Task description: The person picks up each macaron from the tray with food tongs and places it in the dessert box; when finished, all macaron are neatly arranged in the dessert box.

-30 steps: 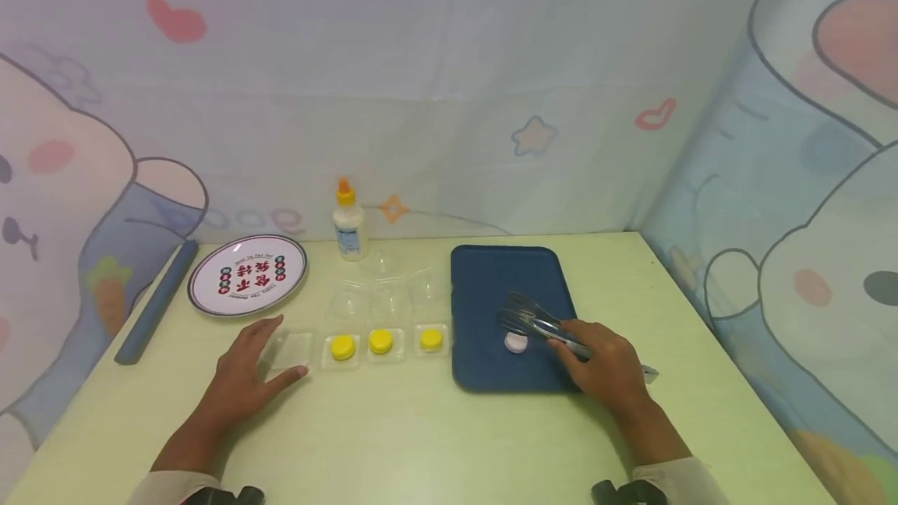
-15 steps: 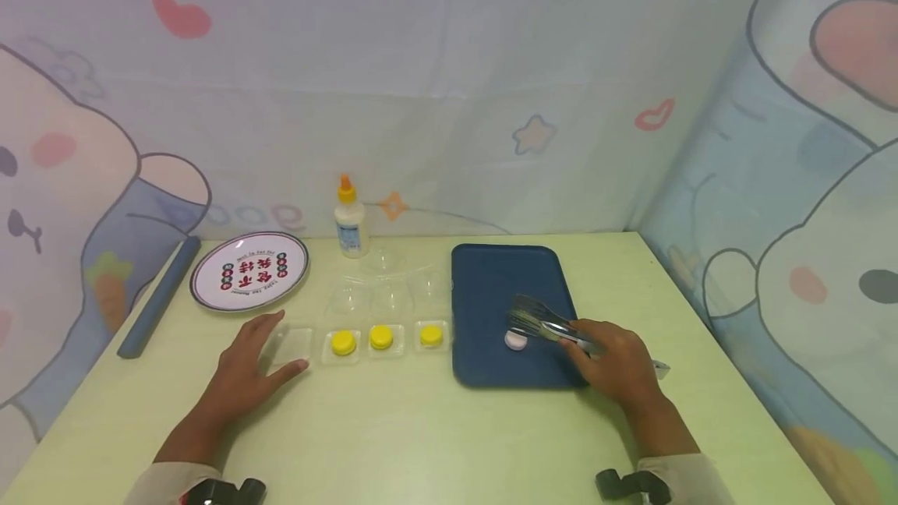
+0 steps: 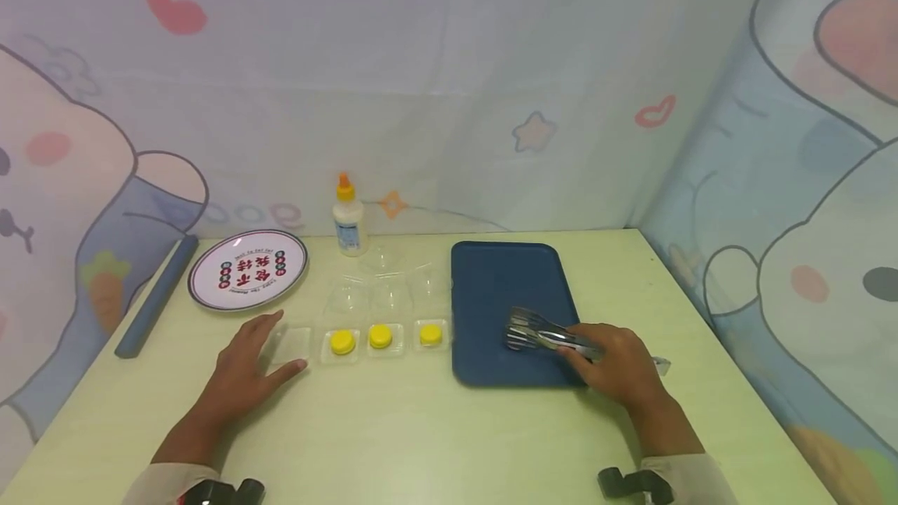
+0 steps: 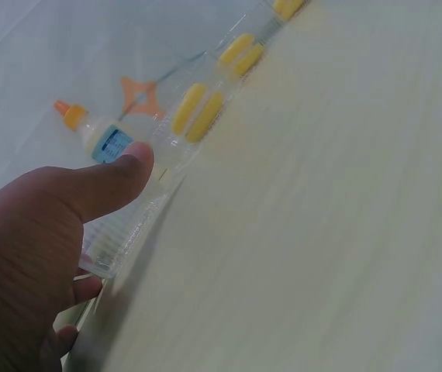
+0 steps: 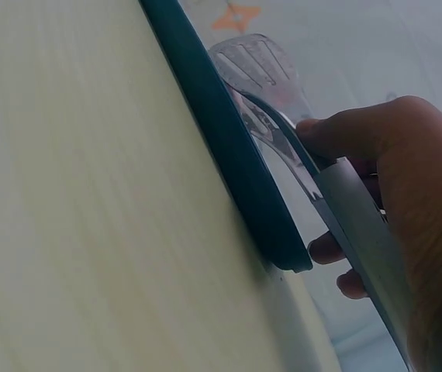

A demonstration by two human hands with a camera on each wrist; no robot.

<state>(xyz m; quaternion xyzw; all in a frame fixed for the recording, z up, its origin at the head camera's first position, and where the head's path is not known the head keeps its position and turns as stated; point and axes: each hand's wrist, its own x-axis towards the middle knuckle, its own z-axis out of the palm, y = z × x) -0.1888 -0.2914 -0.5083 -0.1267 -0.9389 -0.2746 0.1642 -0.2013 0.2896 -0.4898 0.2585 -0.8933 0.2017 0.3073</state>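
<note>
Because the right hand grips the shiny metal tongs by their arms, too hard or off-centre a squeeze could let something smooth slip from the slotted blades; what they hold, if anything, I cannot make out. The blades sit over a matte navy tray, right of centre toward the back edge of the desk. The left hand has its fingers wide around a thin clear plastic box toward the left edge; a nudge could skid it. Rightward, round yellow pieces sit in similar square boxes, with clear domed covers behind.
</note>
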